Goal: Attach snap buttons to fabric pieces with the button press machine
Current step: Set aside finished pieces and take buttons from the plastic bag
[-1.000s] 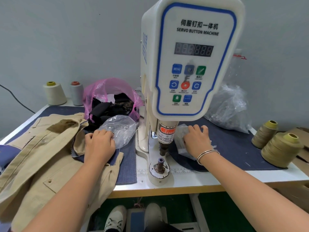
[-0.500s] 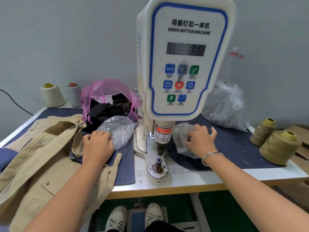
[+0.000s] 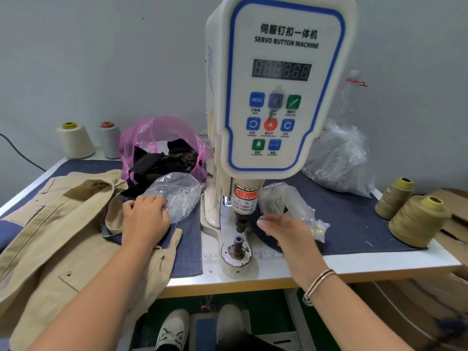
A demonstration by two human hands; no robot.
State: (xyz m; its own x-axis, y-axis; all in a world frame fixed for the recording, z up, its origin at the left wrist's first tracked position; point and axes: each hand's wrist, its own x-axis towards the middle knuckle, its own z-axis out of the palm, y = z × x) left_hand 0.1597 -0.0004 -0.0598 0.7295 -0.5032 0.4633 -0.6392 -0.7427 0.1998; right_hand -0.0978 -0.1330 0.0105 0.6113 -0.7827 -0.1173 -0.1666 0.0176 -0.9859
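Note:
The white servo button machine (image 3: 278, 97) stands mid-table, its upper punch (image 3: 240, 221) raised above the bare lower die (image 3: 237, 245). My left hand (image 3: 145, 219) rests on a denim piece (image 3: 186, 249) and the beige jacket (image 3: 63, 236). Its fingers curl at the edge of a clear bag of snap parts (image 3: 177, 196), and their tips are hidden. My right hand (image 3: 283, 229) hovers just right of the punch, in front of a second clear bag (image 3: 286, 198). Its blurred fingertips pinch something small and pale, seemingly a snap button.
A pink bag of dark scraps (image 3: 157, 133) and two pale thread cones (image 3: 74, 140) sit at back left. A large clear bag (image 3: 339, 160), two olive thread cones (image 3: 417, 221) and a cardboard box (image 3: 450, 224) crowd the right. My shoes (image 3: 174, 325) rest by a pedal below.
My right hand has drawn back out of the right clear bag and moved left toward the punch, its fingers closing into a pinch. My left hand has stayed at the left bag.

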